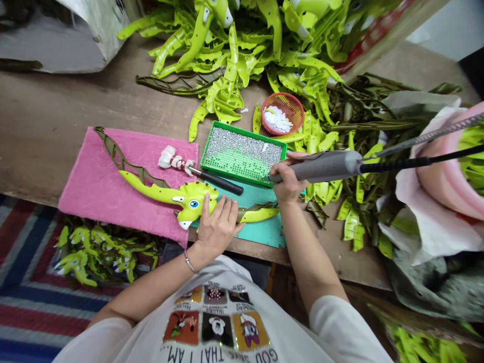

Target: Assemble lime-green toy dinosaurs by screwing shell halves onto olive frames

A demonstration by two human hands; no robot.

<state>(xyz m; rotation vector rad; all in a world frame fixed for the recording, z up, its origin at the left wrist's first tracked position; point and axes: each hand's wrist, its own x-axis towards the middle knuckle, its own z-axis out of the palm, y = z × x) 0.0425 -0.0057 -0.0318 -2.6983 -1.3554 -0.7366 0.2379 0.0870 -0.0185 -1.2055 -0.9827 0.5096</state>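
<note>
My left hand [217, 222] lies flat, fingers together, pressing on a lime-green toy dinosaur [177, 194] that rests across a pink cloth [102, 186] and a teal mat [264, 229]. My right hand [285, 179] grips a grey electric screwdriver [321, 166] with a cable running off to the right. Its tip points into a green tray [242, 154] full of small screws. A black-handled brush [200, 171] with a white tuft lies between the dinosaur and the tray.
A large heap of green dinosaur shells [249, 55] covers the back of the wooden table [45, 121]. A small red basket [283, 113] holds white pieces. Olive wing parts [363, 126] lie at right, beside a pink foam bundle [449, 171]. More dinosaurs [98, 249] lie on the floor.
</note>
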